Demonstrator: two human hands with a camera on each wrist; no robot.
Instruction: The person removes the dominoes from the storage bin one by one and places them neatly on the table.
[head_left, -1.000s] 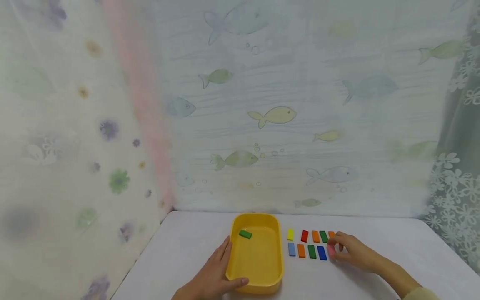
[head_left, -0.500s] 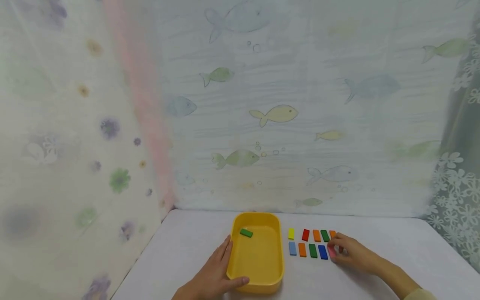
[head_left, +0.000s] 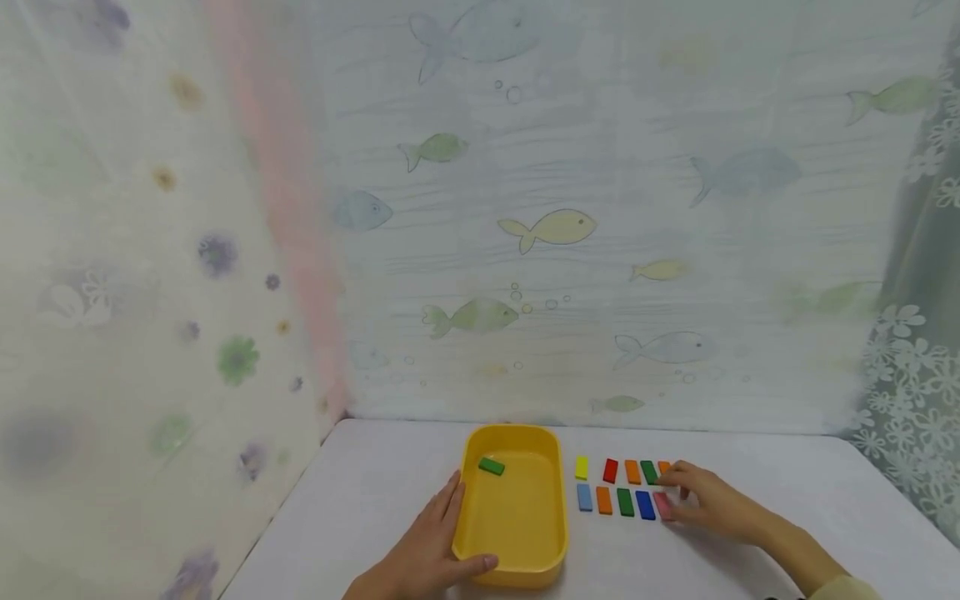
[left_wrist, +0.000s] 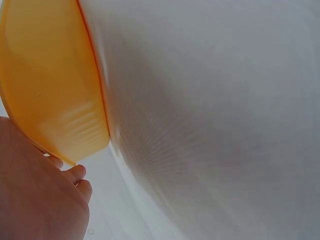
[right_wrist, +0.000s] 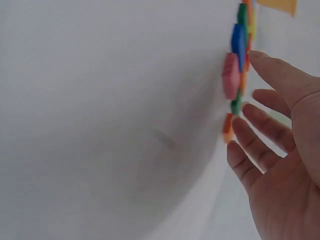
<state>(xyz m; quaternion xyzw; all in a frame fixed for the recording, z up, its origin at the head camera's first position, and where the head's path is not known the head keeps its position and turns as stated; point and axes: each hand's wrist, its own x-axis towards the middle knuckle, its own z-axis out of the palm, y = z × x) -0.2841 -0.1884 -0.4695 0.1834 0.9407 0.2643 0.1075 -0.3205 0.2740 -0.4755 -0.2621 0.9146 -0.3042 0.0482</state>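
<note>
In the head view, my left hand (head_left: pixel 427 537) holds the near left corner of a yellow plastic tray (head_left: pixel 510 575). Its fingers lie along the left wall and the thumb over the near rim. A green block (head_left: pixel 492 466) lies inside the tray. My right hand (head_left: pixel 712 500) hovers at the right end of two rows of small coloured blocks, its thumb and fingers apart. Closest to its thumb lies a pink block (head_left: pixel 663 506). An orange block (head_left: pixel 664 468) is partly hidden behind the fingers. In the right wrist view, the spread fingers stand beside the pink block (right_wrist: pixel 230 76).
The back row also has yellow (head_left: pixel 582 467), red (head_left: pixel 611 471), orange (head_left: pixel 633 472) and green (head_left: pixel 649 472) blocks. Light blue (head_left: pixel 584 497), orange (head_left: pixel 604 500), green (head_left: pixel 626 502) and dark blue (head_left: pixel 645 505) blocks form the front row. A fish-patterned curtain (head_left: pixel 555 333) hangs behind the white table.
My right hand has let go of the pink block, now lying at the end of the front row. The right fingers have spread and lifted slightly. My left hand and the tray stay put.
</note>
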